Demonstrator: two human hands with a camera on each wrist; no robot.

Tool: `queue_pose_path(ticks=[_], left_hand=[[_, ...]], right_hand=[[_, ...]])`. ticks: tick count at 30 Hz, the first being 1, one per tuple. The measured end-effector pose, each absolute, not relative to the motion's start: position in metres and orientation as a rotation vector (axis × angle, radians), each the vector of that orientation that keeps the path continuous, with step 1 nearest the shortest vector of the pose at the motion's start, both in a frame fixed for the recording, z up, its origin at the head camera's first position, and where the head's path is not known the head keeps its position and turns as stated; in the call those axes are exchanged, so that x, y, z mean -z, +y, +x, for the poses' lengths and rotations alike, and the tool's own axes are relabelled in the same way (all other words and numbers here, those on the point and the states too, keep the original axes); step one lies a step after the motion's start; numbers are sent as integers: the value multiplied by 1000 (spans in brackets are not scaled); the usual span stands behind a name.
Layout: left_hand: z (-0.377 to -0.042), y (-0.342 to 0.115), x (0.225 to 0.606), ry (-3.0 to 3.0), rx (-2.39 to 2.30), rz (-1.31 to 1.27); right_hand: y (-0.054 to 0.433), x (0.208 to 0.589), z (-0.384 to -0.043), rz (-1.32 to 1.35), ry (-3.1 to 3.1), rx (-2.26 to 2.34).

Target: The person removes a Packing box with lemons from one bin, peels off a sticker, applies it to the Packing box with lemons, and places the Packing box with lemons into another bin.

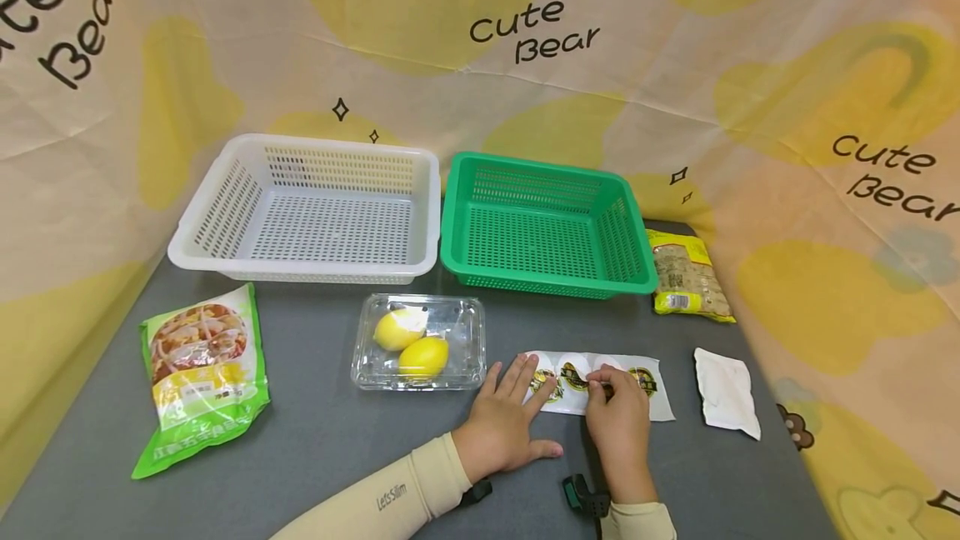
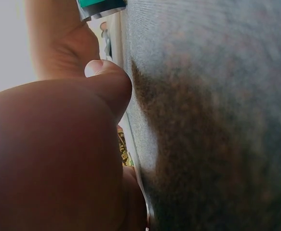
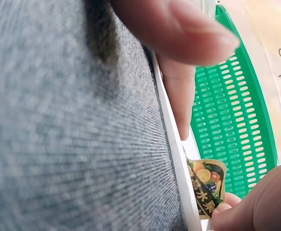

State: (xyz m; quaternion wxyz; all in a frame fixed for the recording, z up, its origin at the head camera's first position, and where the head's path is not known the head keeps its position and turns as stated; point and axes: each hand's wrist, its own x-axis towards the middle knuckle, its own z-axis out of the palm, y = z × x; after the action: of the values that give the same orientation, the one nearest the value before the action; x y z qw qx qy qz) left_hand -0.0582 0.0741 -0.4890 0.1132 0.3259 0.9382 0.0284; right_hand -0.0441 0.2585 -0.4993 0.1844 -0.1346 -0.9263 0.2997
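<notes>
A white sheet of fruit stickers (image 1: 664, 403) lies on the grey table, right of a clear plastic box (image 1: 467, 344) holding two lemons (image 1: 423, 357). My left hand (image 1: 501, 427) is spread flat, its fingers pressing the left part of the sheet. Thumb and forefinger of my right hand (image 1: 621, 427) pinch the edge of a sticker (image 3: 208, 185), which stands partly lifted from the sheet in the right wrist view. Its print shows fruit and dark lettering. The left wrist view is mostly filled by my left hand (image 2: 53, 149) and the table cloth.
A white basket (image 1: 322, 268) and a green basket (image 1: 540, 280) stand side by side at the back. At the left lies a green food bag (image 1: 202, 382). To the right are a yellow packet (image 1: 686, 277) and a small white packet (image 1: 727, 392). Printed cloth hangs behind.
</notes>
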Motion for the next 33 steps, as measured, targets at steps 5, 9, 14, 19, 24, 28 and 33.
queue_pose_path(ticks=[5,9,14,19,24,28,33], left_hand=[[-58,74,489,2747,-78,954],[-57,74,487,2742,-81,953],[-57,74,487,2741,-76,947],[-57,74,488,2737,-59,947],[-57,74,486,2729,-43,951],[-57,73,486,2729,-39,954],[-57,73,487,2730,-41,956]], right_hand=[[259,501,-44,-391,-2606,-858],[259,501,-44,-403,-2601,-863],[259,500,-45,-422,-2603,-872],[259,500,-46,-441,-2598,-890],[258,499,-45,-463,-2603,-905],[259,498,-45,-466,-2605,-914],[258,497,-46,-478,-2610,-931]])
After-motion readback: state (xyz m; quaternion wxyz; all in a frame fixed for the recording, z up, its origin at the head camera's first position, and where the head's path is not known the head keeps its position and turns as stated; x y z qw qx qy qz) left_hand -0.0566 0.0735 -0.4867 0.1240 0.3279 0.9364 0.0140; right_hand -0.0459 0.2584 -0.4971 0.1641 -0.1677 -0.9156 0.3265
